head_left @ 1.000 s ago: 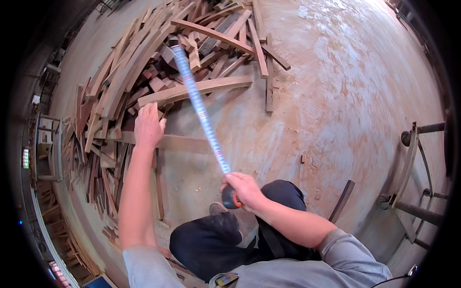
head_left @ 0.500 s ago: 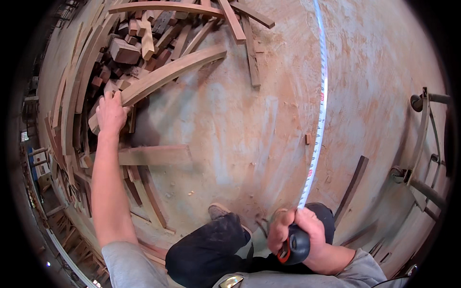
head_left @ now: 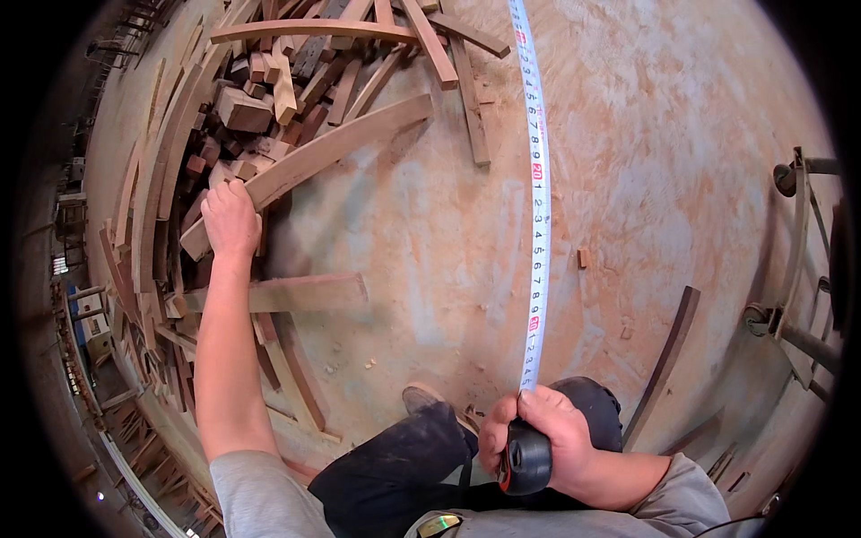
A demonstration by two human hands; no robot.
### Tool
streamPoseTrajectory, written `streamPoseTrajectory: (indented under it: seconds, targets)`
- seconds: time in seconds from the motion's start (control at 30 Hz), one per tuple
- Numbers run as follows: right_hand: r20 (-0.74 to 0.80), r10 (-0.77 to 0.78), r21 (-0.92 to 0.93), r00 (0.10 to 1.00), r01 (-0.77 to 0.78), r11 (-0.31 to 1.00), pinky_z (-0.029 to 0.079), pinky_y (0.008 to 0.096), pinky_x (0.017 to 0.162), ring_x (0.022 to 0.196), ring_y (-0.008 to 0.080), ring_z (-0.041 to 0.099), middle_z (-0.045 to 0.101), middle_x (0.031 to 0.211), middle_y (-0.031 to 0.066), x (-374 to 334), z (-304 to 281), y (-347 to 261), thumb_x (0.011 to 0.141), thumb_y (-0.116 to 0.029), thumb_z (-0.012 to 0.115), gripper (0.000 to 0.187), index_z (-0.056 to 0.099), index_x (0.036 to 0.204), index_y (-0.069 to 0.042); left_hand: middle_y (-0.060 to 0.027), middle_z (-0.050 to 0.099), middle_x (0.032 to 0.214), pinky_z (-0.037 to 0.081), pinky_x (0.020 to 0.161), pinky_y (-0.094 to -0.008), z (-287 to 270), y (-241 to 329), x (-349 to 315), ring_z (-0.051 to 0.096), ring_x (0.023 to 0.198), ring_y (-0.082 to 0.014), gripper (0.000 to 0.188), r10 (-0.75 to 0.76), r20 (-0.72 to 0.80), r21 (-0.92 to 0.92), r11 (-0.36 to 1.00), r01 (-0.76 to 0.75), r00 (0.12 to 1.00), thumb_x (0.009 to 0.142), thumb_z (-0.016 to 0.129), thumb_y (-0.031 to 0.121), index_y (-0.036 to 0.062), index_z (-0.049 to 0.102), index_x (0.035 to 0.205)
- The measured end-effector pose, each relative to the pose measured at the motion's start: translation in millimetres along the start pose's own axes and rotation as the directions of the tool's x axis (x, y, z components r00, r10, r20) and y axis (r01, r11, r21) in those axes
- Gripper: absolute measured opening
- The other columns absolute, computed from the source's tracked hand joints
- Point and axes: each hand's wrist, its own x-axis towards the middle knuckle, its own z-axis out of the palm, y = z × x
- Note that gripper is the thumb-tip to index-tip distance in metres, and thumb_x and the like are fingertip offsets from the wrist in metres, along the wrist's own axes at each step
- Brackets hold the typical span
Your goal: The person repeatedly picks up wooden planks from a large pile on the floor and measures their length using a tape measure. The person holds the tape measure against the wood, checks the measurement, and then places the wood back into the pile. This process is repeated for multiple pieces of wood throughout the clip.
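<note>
My left hand (head_left: 231, 218) is closed round the near end of a long wooden board (head_left: 345, 143), which slants up and right across the edge of a pile of wood offcuts (head_left: 244, 109). In front of my knees, my right hand (head_left: 547, 430) grips a black and orange tape measure (head_left: 527, 457). Its white blade (head_left: 536, 233) is pulled out and runs up past the top of the view, so its far end is out of sight. The thumb lies by the blade where it leaves the case.
Long strips (head_left: 148, 206) lie along the pile's left side. A plank (head_left: 291, 292) juts out below the board. At right, a dark wooden strip (head_left: 662, 368) and a small block (head_left: 584, 258) lie on the dusty floor, near a wheeled metal frame (head_left: 794, 260).
The tape blade has swung left and its face now turns toward me, with the markings clearer. My right hand has shifted slightly left. My left hand still holds the board, a little flatter in view.
</note>
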Motion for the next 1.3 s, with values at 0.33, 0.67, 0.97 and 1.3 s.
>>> streamPoseTrajectory:
  seconds: [0.33, 0.67, 0.97, 1.3]
  targets:
    - [-0.120, -0.070, -0.102, 0.990, 0.057, 0.993, 0.051, 0.0383, 0.054, 0.065, 0.0271, 0.061, 0.064, 0.077, 0.0144, 21.8, 2.6, 2.8, 0.103, -0.027, 0.046, 0.026, 0.055, 0.092, -0.005, -0.0054, 0.048, 0.085, 0.041, 0.073, -0.0347, -56.5, 22.4, -19.8, 0.050, 0.079, -0.0211, 0.023, 0.161, -0.315, 0.098, 0.986, -0.137, 0.935, 0.086, 0.056, 0.014, 0.0086, 0.053, 0.108]
    - [-0.100, -0.058, -0.215, 0.993, 0.035, 0.976, 0.054, 0.0305, 0.060, 0.065, 0.0178, 0.063, 0.067, 0.079, 0.0116, 43.7, 1.3, 6.1, 0.103, -0.025, 0.049, 0.025, 0.057, 0.094, -0.004, -0.0058, 0.055, 0.098, 0.045, 0.081, -0.0380, -108.1, -7.8, -143.6, 0.056, 0.092, -0.0246, 0.050, -0.085, -0.182, -0.096, 0.993, 0.069, 0.980, 0.070, 0.074, 0.014, 0.0110, 0.058, 0.117]
    - [-0.108, -0.143, -0.593, 0.984, 0.052, 0.804, 0.048, 0.0242, 0.055, 0.060, 0.0099, 0.057, 0.067, 0.078, 0.0074, 52.2, 8.8, 15.5, 0.101, -0.020, 0.051, 0.023, 0.061, 0.099, 0.000, -0.0113, 0.061, 0.107, 0.049, 0.086, -0.0435, -160.2, -24.6, -297.1, 0.060, 0.101, -0.0302, 0.066, -0.408, 0.352, -0.593, 0.599, 0.538, 0.842, 0.069, 0.076, 0.013, 0.0051, 0.054, 0.131]
    - [0.098, -0.207, -0.993, 0.973, 0.080, -0.091, 0.048, 0.0296, 0.061, 0.065, 0.0132, 0.061, 0.068, 0.074, 0.0087, 60.5, 2.2, -1.6, 0.094, -0.014, 0.059, 0.020, 0.068, 0.087, 0.002, -0.0153, 0.067, 0.097, 0.057, 0.071, -0.0335, -191.3, -6.7, -397.0, 0.067, 0.077, -0.0201, 0.076, 0.088, 0.865, -0.306, -0.686, 0.660, 0.493, 0.080, 0.074, 0.030, -0.0083, 0.044, 0.139]
